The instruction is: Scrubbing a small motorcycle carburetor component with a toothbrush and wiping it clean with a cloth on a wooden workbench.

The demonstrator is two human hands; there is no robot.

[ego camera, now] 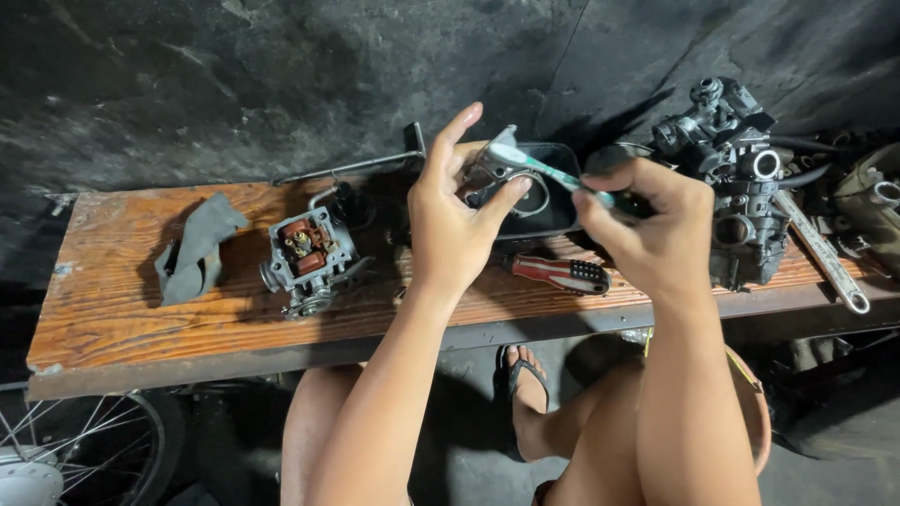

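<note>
Small silver metal carburetor part point(502, 167), held above the worn orange-brown wooden table point(112, 309) in the grasp of the left hand point(455, 220), thumb and fingers closed around it. Right hand point(647, 225) is clenched on a teal-handled toothbrush point(544, 171), whose head touches the part. Beneath both lies a black plastic tray point(553, 211); just beside it, near the table's front edge, a red-and-black-handled screwdriver point(562, 274). To the left sit an opened grey carburetor body point(309, 253) and a grey rag point(195, 248); to the right, a second grey carburetor assembly point(741, 178) and a silver wrench point(825, 253).
</note>
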